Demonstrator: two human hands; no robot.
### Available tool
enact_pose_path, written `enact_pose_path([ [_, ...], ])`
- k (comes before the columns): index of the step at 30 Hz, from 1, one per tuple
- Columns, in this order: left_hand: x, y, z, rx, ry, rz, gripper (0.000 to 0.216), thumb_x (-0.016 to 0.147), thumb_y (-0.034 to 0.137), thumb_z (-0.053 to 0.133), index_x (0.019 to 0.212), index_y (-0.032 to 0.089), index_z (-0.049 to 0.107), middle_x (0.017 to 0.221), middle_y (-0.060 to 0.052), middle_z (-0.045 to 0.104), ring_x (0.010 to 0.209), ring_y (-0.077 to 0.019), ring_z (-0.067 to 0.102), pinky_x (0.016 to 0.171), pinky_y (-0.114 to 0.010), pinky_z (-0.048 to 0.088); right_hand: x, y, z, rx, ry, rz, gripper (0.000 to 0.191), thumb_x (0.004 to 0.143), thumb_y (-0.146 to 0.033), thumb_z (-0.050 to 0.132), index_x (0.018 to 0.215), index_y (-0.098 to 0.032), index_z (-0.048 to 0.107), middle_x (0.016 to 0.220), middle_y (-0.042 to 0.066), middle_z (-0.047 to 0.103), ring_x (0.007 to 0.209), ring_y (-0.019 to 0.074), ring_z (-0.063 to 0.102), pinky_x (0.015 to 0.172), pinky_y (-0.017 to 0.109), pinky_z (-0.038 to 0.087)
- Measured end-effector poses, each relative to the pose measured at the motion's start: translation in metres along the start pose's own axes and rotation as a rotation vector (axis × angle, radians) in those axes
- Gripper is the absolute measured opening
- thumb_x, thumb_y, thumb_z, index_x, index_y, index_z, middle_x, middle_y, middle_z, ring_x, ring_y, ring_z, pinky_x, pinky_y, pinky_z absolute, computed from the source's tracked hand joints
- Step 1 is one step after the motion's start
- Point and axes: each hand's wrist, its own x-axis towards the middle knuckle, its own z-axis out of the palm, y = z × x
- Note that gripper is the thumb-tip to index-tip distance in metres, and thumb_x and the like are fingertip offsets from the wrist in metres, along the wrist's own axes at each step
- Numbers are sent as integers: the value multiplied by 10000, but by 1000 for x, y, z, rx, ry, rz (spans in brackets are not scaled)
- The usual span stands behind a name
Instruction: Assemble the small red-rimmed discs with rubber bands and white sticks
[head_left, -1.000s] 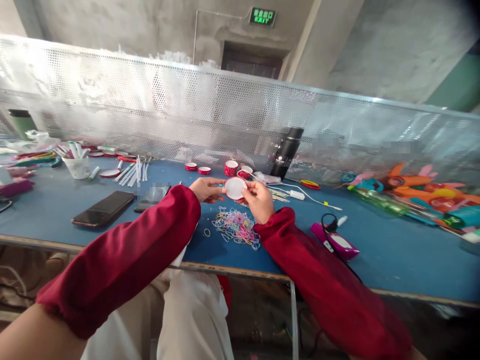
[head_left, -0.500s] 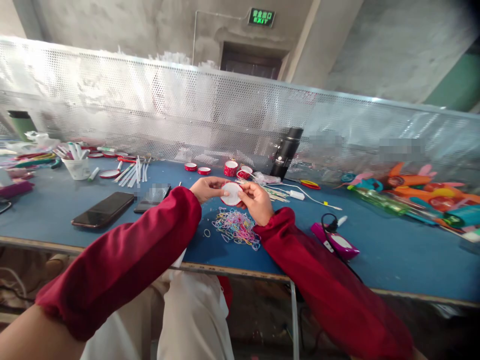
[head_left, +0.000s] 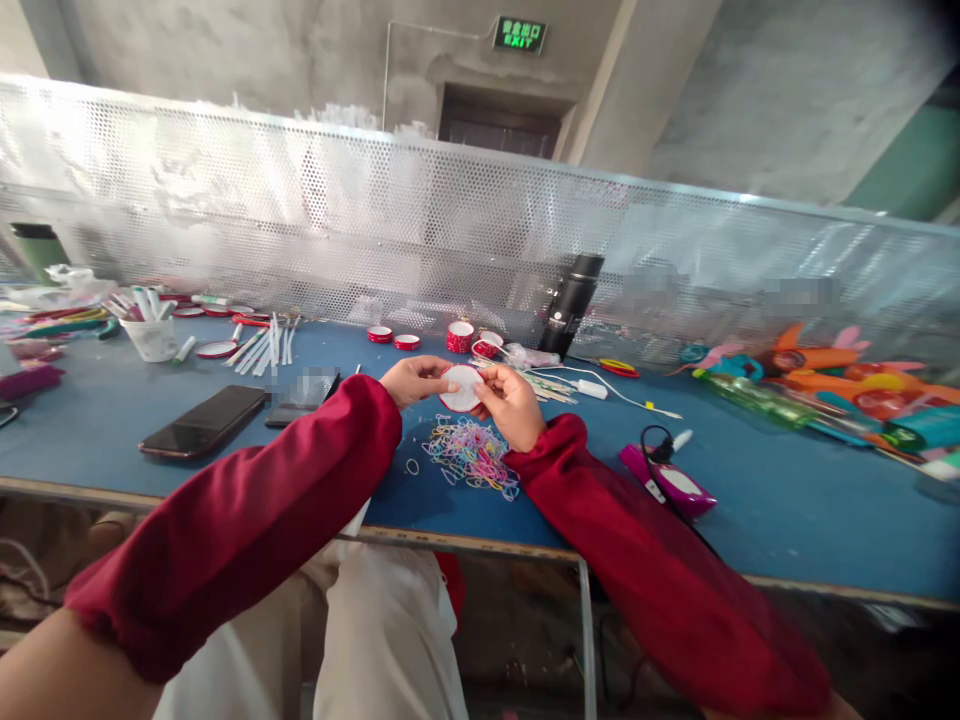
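A round white disc with a red rim (head_left: pixel 460 390) is held up between my two hands, just above the table. My left hand (head_left: pixel 412 381) pinches its left edge between thumb and fingers. On the opposite edge, my right hand (head_left: pixel 510 402) grips it, the thumb resting on the white face. Below the disc lies a loose pile of small coloured rubber bands (head_left: pixel 472 455), with one single band (head_left: pixel 412 467) apart to the left. Behind my hands stand red-sided round pieces with white tops (head_left: pixel 460 337), some of them stacked.
On the blue table (head_left: pixel 757 500) are a phone (head_left: pixel 204 422), a dark flat device (head_left: pixel 301 400), a cup of pens (head_left: pixel 148 338) and white strips (head_left: pixel 262 345). A black bottle (head_left: pixel 571 308) leans near the perforated panel (head_left: pixel 360 210). A purple box (head_left: pixel 669 480) and colourful toys (head_left: pixel 840 375) lie right.
Almost nothing differs. Both hands keep hold of the disc in the same place, and the whole view has shifted very slightly.
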Motion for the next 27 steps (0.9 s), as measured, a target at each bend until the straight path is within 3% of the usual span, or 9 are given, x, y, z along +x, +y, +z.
enact_pose_path([
  [4, -2, -1, 3, 8, 38, -94, 278, 650, 285, 808, 869, 161, 689, 642, 31, 566, 532, -56, 404, 515, -227, 258, 0, 1, 2, 39, 38, 20, 199, 789, -371, 647, 888, -230, 547, 599, -33, 627, 446, 142, 578, 436, 272, 480],
  [14, -11, 5, 15, -86, 49, -226, 316, 678, 310, 784, 958, 203, 685, 844, -4, 639, 741, -102, 545, 617, -234, 352, 0, 2, 4, 160, 90, 110, 289, 734, -408, 700, 885, -229, 531, 612, -33, 638, 448, 143, 593, 428, 270, 502],
  [21, -11, 0, 22, -171, 46, -204, 331, 653, 294, 810, 942, 194, 685, 832, -14, 627, 758, -109, 553, 622, -235, 357, 1, 0, 5, 244, 130, 141, 326, 709, -417, 709, 884, -225, 512, 619, -28, 655, 484, 163, 638, 438, 272, 524],
  [27, -7, 1, 13, -73, -1, -128, 269, 676, 384, 783, 766, 165, 654, 633, 11, 555, 581, -73, 443, 546, -236, 268, 1, -2, 5, 237, 152, 131, 339, 712, -417, 705, 902, -211, 516, 599, -37, 645, 443, 131, 611, 426, 244, 514],
])
